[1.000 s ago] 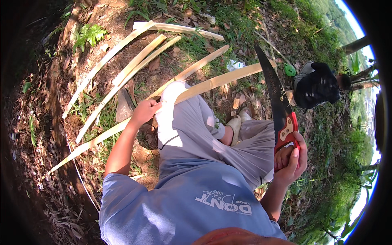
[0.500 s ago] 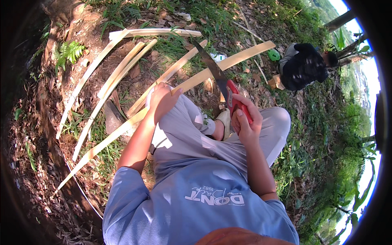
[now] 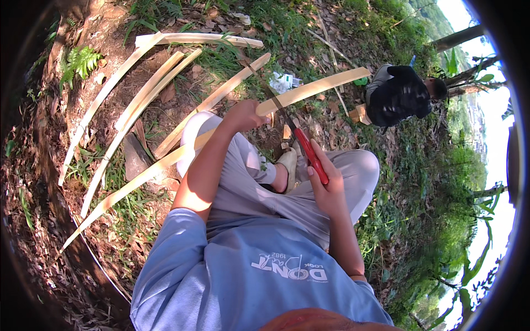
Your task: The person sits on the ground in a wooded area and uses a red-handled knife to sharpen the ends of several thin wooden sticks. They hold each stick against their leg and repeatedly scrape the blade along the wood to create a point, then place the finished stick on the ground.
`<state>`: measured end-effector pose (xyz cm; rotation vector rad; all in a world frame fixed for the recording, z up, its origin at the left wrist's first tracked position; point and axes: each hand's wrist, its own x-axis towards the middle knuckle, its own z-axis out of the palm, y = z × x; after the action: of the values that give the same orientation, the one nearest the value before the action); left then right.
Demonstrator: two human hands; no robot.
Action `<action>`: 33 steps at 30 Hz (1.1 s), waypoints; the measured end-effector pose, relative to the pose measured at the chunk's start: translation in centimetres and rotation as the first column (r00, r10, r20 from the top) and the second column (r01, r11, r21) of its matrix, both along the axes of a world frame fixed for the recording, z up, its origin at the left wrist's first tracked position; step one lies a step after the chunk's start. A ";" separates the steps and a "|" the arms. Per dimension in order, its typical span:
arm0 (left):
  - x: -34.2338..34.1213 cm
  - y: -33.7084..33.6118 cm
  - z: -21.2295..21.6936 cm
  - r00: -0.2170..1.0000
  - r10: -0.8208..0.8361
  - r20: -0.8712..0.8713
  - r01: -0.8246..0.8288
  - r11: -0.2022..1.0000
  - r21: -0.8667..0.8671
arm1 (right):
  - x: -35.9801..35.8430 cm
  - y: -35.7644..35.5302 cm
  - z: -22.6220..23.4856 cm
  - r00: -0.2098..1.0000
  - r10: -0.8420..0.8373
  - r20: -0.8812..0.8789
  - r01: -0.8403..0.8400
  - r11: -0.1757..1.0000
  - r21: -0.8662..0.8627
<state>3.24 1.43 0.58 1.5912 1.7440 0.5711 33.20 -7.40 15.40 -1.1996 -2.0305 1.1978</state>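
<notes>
I sit cross-legged on the ground in grey trousers. My left hand (image 3: 243, 115) grips a long pale bamboo strip (image 3: 323, 84) that runs across my left knee, from the lower left to the upper right. My right hand (image 3: 327, 186) is closed on the red handle of a long knife (image 3: 309, 154). Its dark blade (image 3: 271, 98) points up and left, crosses the strip just right of my left hand and appears to touch it.
Several more pale bamboo strips (image 3: 132, 110) lie fanned over the dirt and grass to the upper left, one curved strip (image 3: 193, 38) farthest away. Another person in a dark top (image 3: 398, 95) crouches at the upper right. A fern (image 3: 83, 58) grows at the left; bushes slope down on the right.
My right hand has brought the knife down and leftward from a raised position at my right side onto the strip. My left hand has kept its hold on the strip.
</notes>
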 end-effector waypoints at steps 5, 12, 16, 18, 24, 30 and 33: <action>3.0 -1.4 -0.6 0.919 0.231 -0.319 -0.140 0.948 0.285 | -0.7 0.3 0.2 0.965 -0.243 -0.101 0.231 0.966 -0.117; 3.9 -1.8 -2.7 0.857 0.334 -0.392 -0.145 0.887 0.439 | -5.7 6.8 -3.1 0.980 -0.122 -0.157 0.152 0.969 0.196; 3.9 -1.8 -2.4 0.849 0.332 -0.412 -0.181 0.914 0.362 | -8.9 9.8 -5.3 0.976 -0.094 -0.197 0.134 0.971 0.198; 4.1 -1.7 -2.3 0.849 0.342 -0.403 -0.198 0.912 0.359 | -9.8 10.5 -6.3 0.962 -0.121 -0.245 0.156 0.979 0.130; 3.9 -1.9 -2.9 0.857 0.349 -0.378 -0.187 0.896 0.402 | -10.7 10.6 -7.3 0.960 -0.137 -0.243 0.177 0.973 0.151; 3.8 -1.9 -3.9 0.854 0.396 -0.338 -0.170 0.825 0.539 | -10.4 10.3 -7.7 0.960 -0.156 -0.233 0.186 0.976 0.110; 3.8 -2.0 -4.5 0.865 0.431 -0.256 -0.179 0.742 0.646 | -10.4 10.2 -7.5 0.962 -0.149 -0.230 0.176 0.979 0.103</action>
<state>7.06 -0.62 -3.90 1.9504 2.3180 1.1385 22.82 2.79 7.92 -1.0981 -1.7780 1.0607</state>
